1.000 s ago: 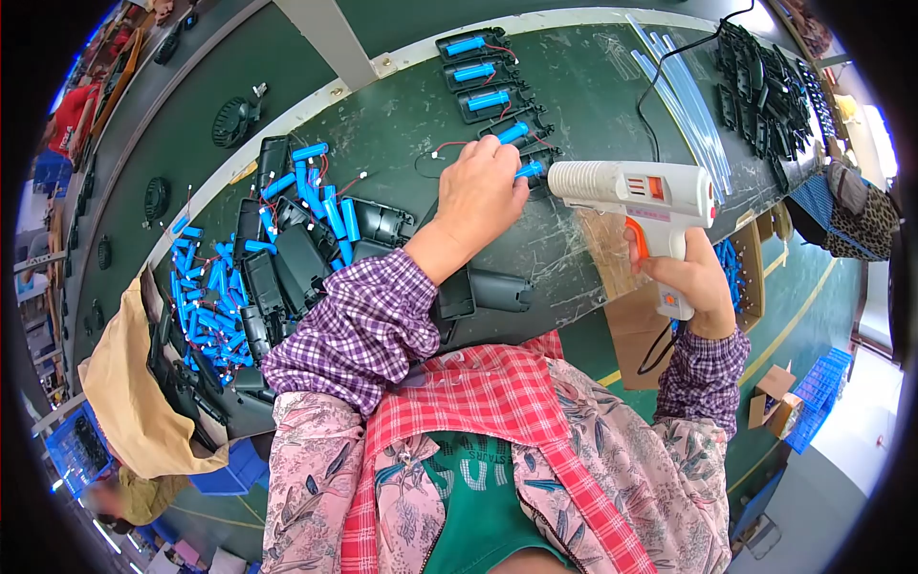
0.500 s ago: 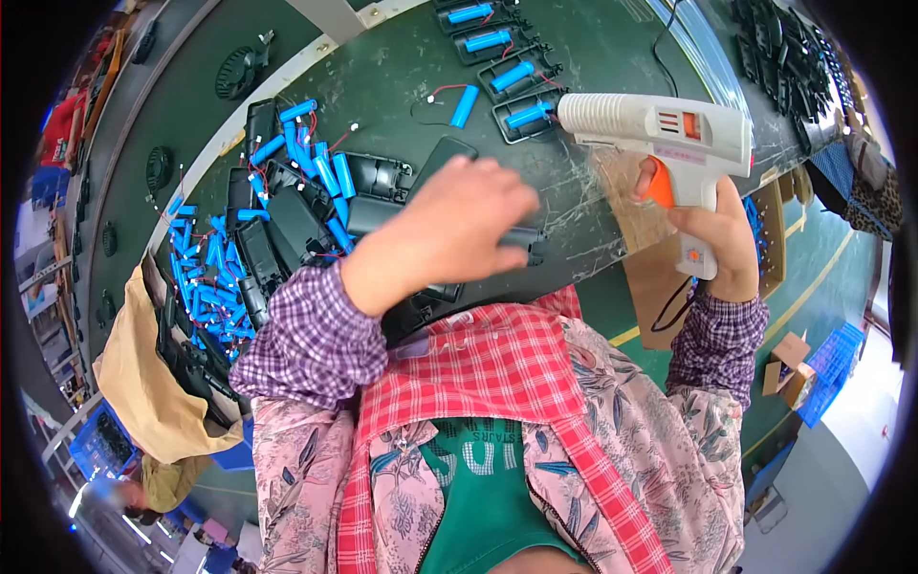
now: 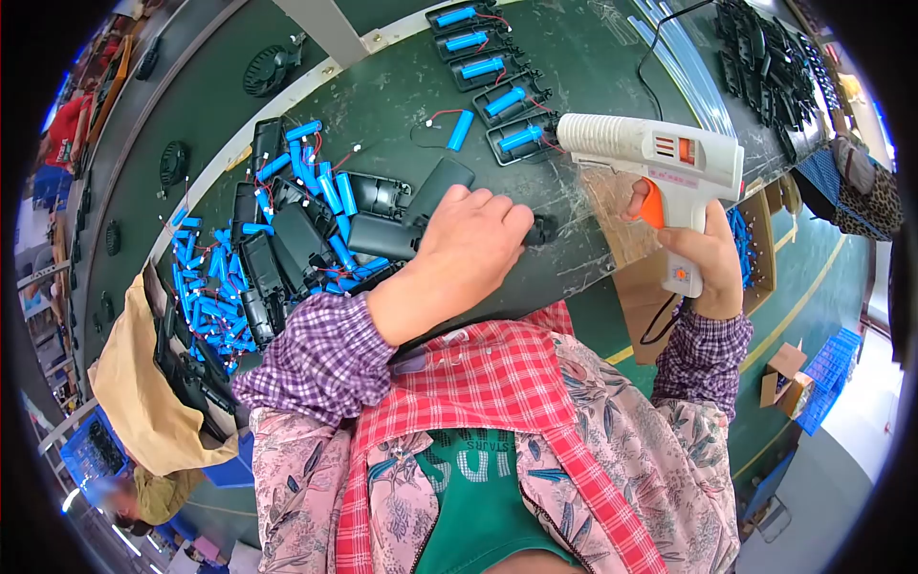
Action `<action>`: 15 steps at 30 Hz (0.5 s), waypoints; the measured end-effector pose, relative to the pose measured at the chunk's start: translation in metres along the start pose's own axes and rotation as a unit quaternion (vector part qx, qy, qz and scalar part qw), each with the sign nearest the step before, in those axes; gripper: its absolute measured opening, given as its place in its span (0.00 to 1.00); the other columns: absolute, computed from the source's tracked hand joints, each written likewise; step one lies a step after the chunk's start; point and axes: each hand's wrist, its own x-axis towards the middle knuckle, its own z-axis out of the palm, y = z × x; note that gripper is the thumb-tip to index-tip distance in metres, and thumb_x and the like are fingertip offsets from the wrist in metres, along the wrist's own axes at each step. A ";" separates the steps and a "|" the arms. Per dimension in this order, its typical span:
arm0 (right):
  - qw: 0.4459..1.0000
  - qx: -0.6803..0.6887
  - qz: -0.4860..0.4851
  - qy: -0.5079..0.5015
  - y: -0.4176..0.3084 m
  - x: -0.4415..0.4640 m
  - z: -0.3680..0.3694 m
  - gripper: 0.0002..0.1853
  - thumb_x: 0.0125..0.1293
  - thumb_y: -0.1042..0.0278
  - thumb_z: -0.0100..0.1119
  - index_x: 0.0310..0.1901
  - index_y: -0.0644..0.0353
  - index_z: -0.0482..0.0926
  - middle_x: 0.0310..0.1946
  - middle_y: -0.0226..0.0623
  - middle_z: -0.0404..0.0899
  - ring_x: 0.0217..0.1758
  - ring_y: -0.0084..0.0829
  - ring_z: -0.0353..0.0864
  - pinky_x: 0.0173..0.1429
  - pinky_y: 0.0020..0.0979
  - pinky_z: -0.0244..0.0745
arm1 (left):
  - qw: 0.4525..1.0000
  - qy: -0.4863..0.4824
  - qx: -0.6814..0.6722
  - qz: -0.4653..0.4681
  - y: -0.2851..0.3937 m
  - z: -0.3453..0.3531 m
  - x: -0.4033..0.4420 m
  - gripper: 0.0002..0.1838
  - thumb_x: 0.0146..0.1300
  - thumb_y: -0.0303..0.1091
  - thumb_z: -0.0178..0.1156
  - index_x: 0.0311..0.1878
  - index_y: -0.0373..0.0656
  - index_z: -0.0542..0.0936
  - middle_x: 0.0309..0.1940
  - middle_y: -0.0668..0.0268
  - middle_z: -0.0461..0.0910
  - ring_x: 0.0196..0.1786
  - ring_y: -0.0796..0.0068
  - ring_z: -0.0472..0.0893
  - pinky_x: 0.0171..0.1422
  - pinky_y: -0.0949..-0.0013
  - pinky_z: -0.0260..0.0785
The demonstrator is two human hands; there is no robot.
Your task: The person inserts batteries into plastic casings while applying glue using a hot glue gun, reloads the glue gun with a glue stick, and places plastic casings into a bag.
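My right hand (image 3: 712, 253) is wrapped round the handle of a white hot glue gun (image 3: 660, 148), a finger at its orange trigger. The nozzle points left, close to the nearest of several black plastic cases (image 3: 521, 142) in a row, each with a blue battery inside. My left hand (image 3: 473, 244) lies knuckles up over a black plastic case (image 3: 542, 230) at the table's near edge, fingers curled round it; most of that case is hidden. Just beyond the hand are a dark case half (image 3: 438, 189) and a loose blue battery with wires (image 3: 460, 131).
Many blue batteries (image 3: 206, 297) and black case parts (image 3: 296, 230) are heaped on the left of the green table (image 3: 574, 67). Clear glue sticks (image 3: 684, 67) and a pile of black parts (image 3: 765, 72) lie at the far right. A cardboard box (image 3: 755, 249) stands below the right edge.
My left hand has moved slightly right and down, its fingers closing over the black case. The glue gun has shifted slightly left and down, still in my right hand.
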 end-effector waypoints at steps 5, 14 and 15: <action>1.000 0.022 -0.011 -0.014 -0.002 -0.002 0.003 0.39 0.43 0.73 0.58 0.63 0.73 0.68 0.47 0.45 0.79 0.51 0.39 0.80 0.63 0.40 0.71 | 1.000 0.020 0.008 0.000 0.005 0.018 0.007 0.14 0.51 0.36 0.70 0.38 0.44 0.77 0.41 0.63 0.78 0.48 0.63 0.76 0.51 0.60 0.63; 1.000 0.021 -0.010 0.007 -0.001 -0.017 -0.002 0.40 0.42 0.74 0.54 0.65 0.73 0.66 0.49 0.45 0.78 0.50 0.39 0.79 0.61 0.39 0.72 | 0.996 0.074 0.038 0.007 -0.012 0.015 0.002 0.20 0.50 0.36 0.72 0.45 0.43 0.77 0.46 0.61 0.79 0.52 0.61 0.76 0.59 0.56 0.63; 1.000 0.015 0.003 0.020 -0.001 -0.020 -0.002 0.41 0.42 0.74 0.54 0.65 0.73 0.66 0.48 0.45 0.78 0.49 0.39 0.79 0.61 0.39 0.72 | 0.996 0.083 0.024 0.010 -0.011 0.016 0.006 0.21 0.50 0.36 0.72 0.45 0.43 0.76 0.46 0.60 0.79 0.51 0.61 0.76 0.58 0.57 0.63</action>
